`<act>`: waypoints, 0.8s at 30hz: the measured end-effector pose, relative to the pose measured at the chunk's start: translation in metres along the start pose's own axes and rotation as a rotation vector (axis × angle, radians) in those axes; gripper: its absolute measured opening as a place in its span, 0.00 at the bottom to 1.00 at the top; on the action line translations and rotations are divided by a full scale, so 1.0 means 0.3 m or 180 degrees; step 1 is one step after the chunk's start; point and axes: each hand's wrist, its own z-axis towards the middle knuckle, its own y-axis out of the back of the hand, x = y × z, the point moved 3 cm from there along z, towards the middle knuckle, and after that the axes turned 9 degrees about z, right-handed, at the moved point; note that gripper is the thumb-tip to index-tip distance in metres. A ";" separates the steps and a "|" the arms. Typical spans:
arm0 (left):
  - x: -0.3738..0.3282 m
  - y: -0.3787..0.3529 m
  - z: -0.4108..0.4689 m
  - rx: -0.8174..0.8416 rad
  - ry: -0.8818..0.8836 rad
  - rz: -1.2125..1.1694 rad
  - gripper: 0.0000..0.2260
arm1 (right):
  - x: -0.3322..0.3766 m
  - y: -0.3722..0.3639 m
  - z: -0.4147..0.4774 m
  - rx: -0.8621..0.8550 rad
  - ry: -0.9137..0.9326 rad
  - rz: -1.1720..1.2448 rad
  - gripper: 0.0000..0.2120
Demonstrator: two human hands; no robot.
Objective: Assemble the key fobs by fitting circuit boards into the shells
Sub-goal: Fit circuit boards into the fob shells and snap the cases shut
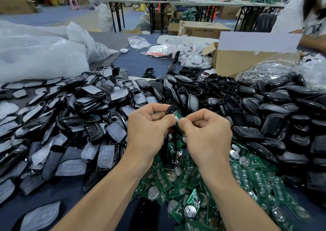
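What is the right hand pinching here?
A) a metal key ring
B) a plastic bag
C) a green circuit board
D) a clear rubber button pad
C: the right hand pinches a green circuit board, right beside the black shell that the left hand grips.

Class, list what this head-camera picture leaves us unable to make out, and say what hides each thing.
Head view: whether the circuit board sits in the shell; the left hand and right hand cover the joint.
Head view: printing on the piled boards; too small, and blurred at the bottom right.
Head view: the person at the top right; cut off by the frame edge.
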 end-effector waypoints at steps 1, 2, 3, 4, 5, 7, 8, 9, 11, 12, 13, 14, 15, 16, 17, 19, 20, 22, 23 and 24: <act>-0.004 0.001 -0.002 -0.0021 -0.0007 0.0027 0.10 | 0.002 0.000 -0.001 0.0005 -0.0012 -0.0006 0.09; -0.009 0.001 -0.003 -0.0040 -0.0016 0.0050 0.11 | 0.002 -0.002 -0.001 0.0019 -0.0030 -0.0005 0.09; -0.010 0.003 -0.004 -0.0053 -0.0027 0.0077 0.12 | 0.000 -0.003 -0.001 0.0040 -0.0053 -0.0007 0.09; -0.009 0.005 -0.003 -0.0066 -0.0041 0.0121 0.14 | 0.000 -0.004 -0.001 0.0065 -0.0074 -0.0015 0.09; -0.008 0.006 -0.001 -0.0082 -0.0052 0.0178 0.17 | -0.001 -0.005 -0.001 0.0086 -0.0092 -0.0024 0.09; -0.004 0.007 0.002 -0.0113 -0.0075 0.0268 0.17 | -0.004 -0.007 0.001 0.0093 -0.0124 -0.0030 0.09; -0.004 0.007 0.001 -0.0131 -0.0084 0.0293 0.15 | -0.006 -0.007 0.001 0.0087 -0.0142 -0.0029 0.09; -0.002 0.006 0.001 -0.0143 -0.0092 0.0330 0.12 | -0.008 -0.008 0.001 0.0080 -0.0157 -0.0032 0.09; 0.004 0.007 0.003 -0.0081 -0.0132 0.0477 0.08 | -0.012 -0.009 0.002 0.0039 -0.0166 -0.0032 0.08; 0.006 0.005 0.005 0.0033 -0.0171 0.0562 0.08 | -0.015 -0.008 0.003 0.0007 -0.0164 -0.0032 0.09; 0.007 0.003 0.006 0.0186 -0.0213 0.0624 0.09 | -0.018 -0.006 0.005 -0.0024 -0.0163 -0.0037 0.09; 0.007 0.001 0.005 0.0338 -0.0248 0.0649 0.10 | -0.021 -0.004 0.006 -0.0055 -0.0171 -0.0044 0.09; 0.006 -0.002 0.005 0.0448 -0.0272 0.0646 0.12 | -0.023 -0.001 0.007 -0.0084 -0.0184 -0.0042 0.09; 0.004 -0.002 0.005 0.0506 -0.0285 0.0625 0.12 | -0.024 0.001 0.008 -0.0109 -0.0199 -0.0033 0.09; 0.002 -0.003 0.006 0.0530 -0.0285 0.0592 0.13 | -0.025 0.002 0.009 -0.0130 -0.0213 -0.0026 0.09; 0.004 -0.005 0.010 0.0530 -0.0245 0.0509 0.14 | -0.027 0.002 0.010 -0.0163 -0.0231 -0.0029 0.09; 0.007 -0.006 0.013 0.0516 -0.0206 0.0473 0.14 | -0.027 0.002 0.010 -0.0177 -0.0236 -0.0028 0.09; 0.012 -0.008 0.017 0.0472 -0.0121 0.0415 0.14 | -0.027 0.002 0.011 -0.0197 -0.0246 -0.0051 0.10; 0.014 -0.009 0.018 0.0445 -0.0083 0.0384 0.14 | -0.028 0.003 0.011 -0.0204 -0.0261 -0.0079 0.10; 0.018 -0.010 0.018 0.0417 -0.0040 0.0339 0.15 | -0.029 0.004 0.012 -0.0213 -0.0281 -0.0104 0.10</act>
